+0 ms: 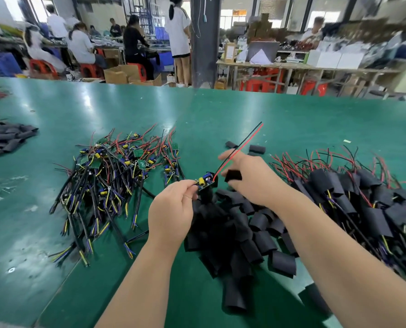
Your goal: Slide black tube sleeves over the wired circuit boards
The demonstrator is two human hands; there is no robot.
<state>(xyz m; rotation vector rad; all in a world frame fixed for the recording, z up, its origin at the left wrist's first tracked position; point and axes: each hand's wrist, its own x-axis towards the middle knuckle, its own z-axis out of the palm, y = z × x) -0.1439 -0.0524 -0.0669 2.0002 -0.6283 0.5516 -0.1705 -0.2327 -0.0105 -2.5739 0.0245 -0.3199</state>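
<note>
Pinching circuit board [205,181] in left hand [173,207], held over loose sleeve pile [244,228]. Gripping black sleeve [233,175] in right hand [254,183], just right of board, apparently not threaded. Trailing red-black wires [242,145] up-right past right fingers. Likely next: thread sleeve from wire tips, down-left onto board.

Two hands [171,210] [253,179], one held circuit board [205,182], one held sleeve [234,175], two sleeve heaps [240,233] [5,138], two wired-board heaps [117,176] [362,204].
</note>
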